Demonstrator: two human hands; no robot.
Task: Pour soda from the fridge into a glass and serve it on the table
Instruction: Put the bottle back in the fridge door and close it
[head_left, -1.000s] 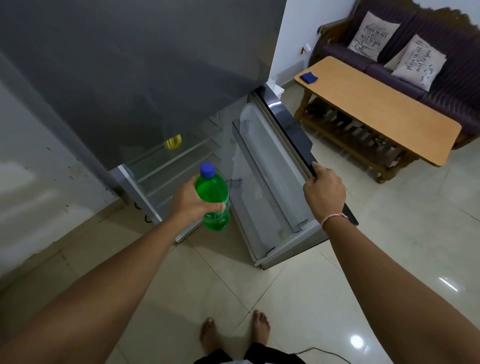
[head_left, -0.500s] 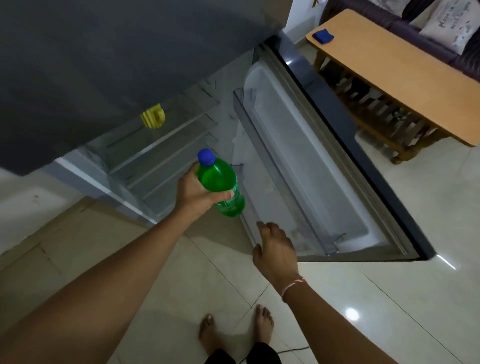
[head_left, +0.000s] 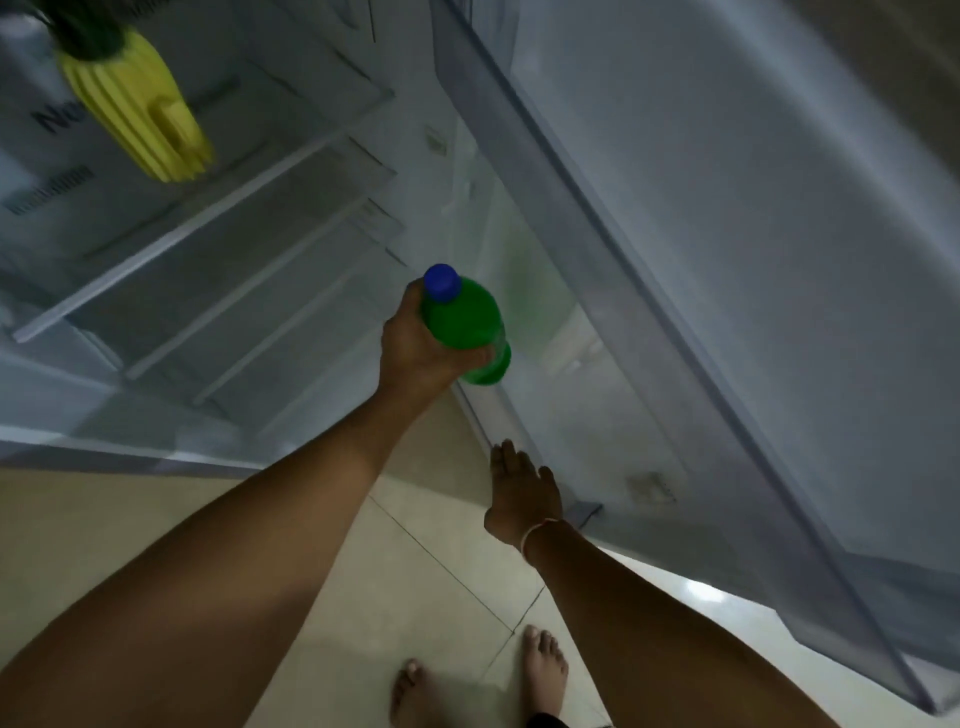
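Observation:
My left hand (head_left: 421, 348) grips a green soda bottle (head_left: 465, 325) with a blue cap, held upright in front of the open fridge, close to the inner side of the door. My right hand (head_left: 522, 493) hangs lower with fingers stretched out and empty, near the bottom corner of the fridge door (head_left: 727, 260). The door stands wide open at the right, its clear shelves bare. No glass or table is in view.
The fridge interior (head_left: 218, 249) at the left has several bare glass shelves. A yellow ribbed container (head_left: 140, 124) sits on an upper shelf at top left. Pale floor tiles (head_left: 415, 571) lie below, with my bare feet at the bottom.
My view has moved close to the fridge and down; the table and sofa dropped out of sight. My right hand left the door's edge and now hangs near its bottom corner. The bottle stays in my left hand.

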